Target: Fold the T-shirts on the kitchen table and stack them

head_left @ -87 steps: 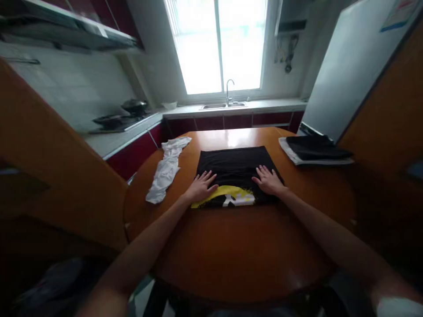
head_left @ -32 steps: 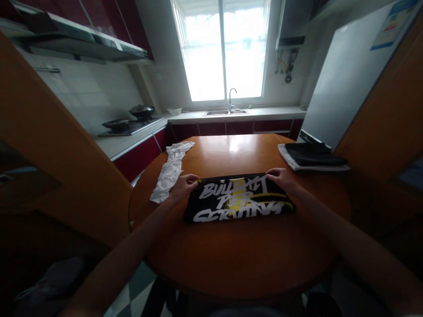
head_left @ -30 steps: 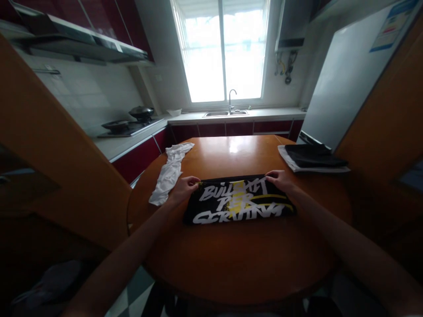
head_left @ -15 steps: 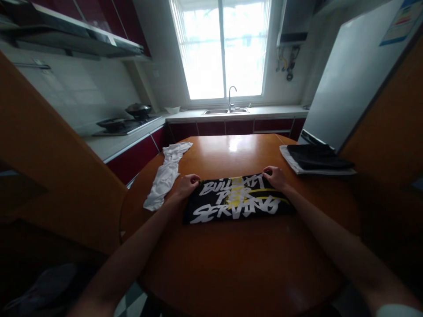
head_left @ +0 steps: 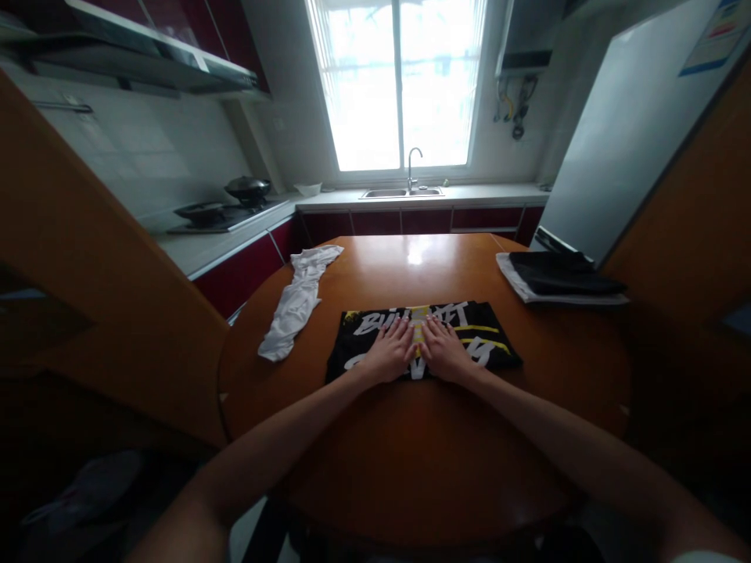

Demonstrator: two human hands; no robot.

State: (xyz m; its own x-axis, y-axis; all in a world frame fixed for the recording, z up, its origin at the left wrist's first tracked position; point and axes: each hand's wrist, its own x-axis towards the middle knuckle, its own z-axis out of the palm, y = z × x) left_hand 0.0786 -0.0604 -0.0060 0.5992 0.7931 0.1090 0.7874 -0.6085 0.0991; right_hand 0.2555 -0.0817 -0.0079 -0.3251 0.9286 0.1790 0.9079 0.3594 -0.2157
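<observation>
A folded black garment [head_left: 504, 358] with white lettering and yellow stripes lies flat on the wooden table [head_left: 411, 438] in front of me. My left hand [head_left: 392, 348] rests flat on its middle, fingers stretched out and pointing away from me. Close beside it, my right hand [head_left: 444, 346] also lies flat on the cloth with its fingers extended. Both palms cover part of the printed letters. Neither hand grips anything.
Left on the table lies a crumpled white garment [head_left: 296, 301]. At the right sits a folded stack with a black cloth [head_left: 563, 275] over a white cloth [head_left: 543, 297]. Beyond the table are a sink [head_left: 384, 193], a stove [head_left: 228, 219] and a fridge [head_left: 622, 125].
Both hands have let go of the garment's far corners. They have moved inward to its middle and now lie flat on it.
</observation>
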